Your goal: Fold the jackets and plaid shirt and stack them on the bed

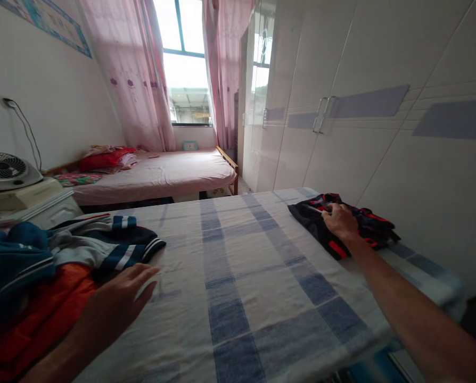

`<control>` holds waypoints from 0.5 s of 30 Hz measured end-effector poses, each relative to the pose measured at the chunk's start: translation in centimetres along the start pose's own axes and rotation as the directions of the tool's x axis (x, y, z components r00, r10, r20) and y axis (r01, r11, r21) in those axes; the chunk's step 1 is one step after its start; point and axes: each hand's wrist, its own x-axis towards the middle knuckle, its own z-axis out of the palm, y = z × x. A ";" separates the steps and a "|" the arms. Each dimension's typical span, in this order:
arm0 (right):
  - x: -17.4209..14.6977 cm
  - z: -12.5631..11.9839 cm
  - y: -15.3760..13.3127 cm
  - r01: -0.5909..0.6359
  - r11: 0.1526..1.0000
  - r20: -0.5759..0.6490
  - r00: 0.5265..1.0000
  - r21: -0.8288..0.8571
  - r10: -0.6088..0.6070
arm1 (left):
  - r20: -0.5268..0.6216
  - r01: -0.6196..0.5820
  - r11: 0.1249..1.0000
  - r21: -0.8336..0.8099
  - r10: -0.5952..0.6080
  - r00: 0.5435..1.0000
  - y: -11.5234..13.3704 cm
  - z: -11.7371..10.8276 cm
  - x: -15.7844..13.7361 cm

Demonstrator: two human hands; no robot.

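Right hand [339, 221] is down on the black garment [371, 226], fingers curled over the cloth; can't tell if they're pinching a fold or just pressing. Left hand [130, 287] has nothing in it, fingers out long and loosely spread, thumb apart, close to the clothes at the sheet's left side. Can't tell if it's touching anything.

So the black garment sits by the far right edge of the sheet [262, 255], bunched up with red patches showing. If you're handling cloth like that, I'd bring the left hand over too, take two corners and ease the creases outward, flat palm rather than fingertips. I'd also pull it in from the edge, since it could slide off there.

Texture-wise, the black stuff looks thin and crumply. On the left of the sheet, the teal top [18, 255] looks thicker and soft, with thin white lines. Just beside it is a grey top [78, 244] with navy and white bands, and on the near side some smooth-looking orange-red cloth [62, 298] in loose folds. Sheet itself is white with blue checks, slightly wrinkled.

Beyond the sheet: a bed [174, 175] in pink fabric and sheer-looking curtains [130, 64]. Right of it, a glossy flat-fronted wardrobe [361, 53]; far left, a rounded plastic-looking fan [6, 167].
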 end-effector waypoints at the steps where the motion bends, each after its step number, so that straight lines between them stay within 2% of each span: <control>1: 0.5 0.0 1.1 -0.038 0.998 0.031 0.999 -0.045 0.039 | 0.042 -0.029 0.999 0.014 0.029 0.999 0.5 1.4 -0.2; 3: 1.2 0.4 3.2 -0.091 0.990 0.097 0.990 -0.111 0.102 | 0.097 -0.079 0.995 0.058 0.074 0.993 0.9 3.5 -0.6; 5: 1.5 1.1 4.7 -0.125 0.980 0.142 0.979 -0.155 0.147 | 0.088 -0.105 0.989 0.103 0.096 0.992 0.7 4.9 -0.9; 9: 1.8 2.4 6.5 -0.107 0.979 0.214 0.966 -0.172 0.143 | 0.034 -0.104 0.988 0.110 0.101 0.994 0.1 5.8 -1.3; 12: 1.7 3.0 6.8 -0.087 0.983 0.194 0.974 -0.161 0.118 | 0.030 -0.084 0.992 0.095 0.082 0.996 0.1 5.6 -1.5; 15: 1.7 3.1 6.5 -0.098 0.986 0.096 0.989 -0.138 0.111 | 0.021 -0.090 0.992 0.088 0.088 0.996 0.2 5.5 -1.5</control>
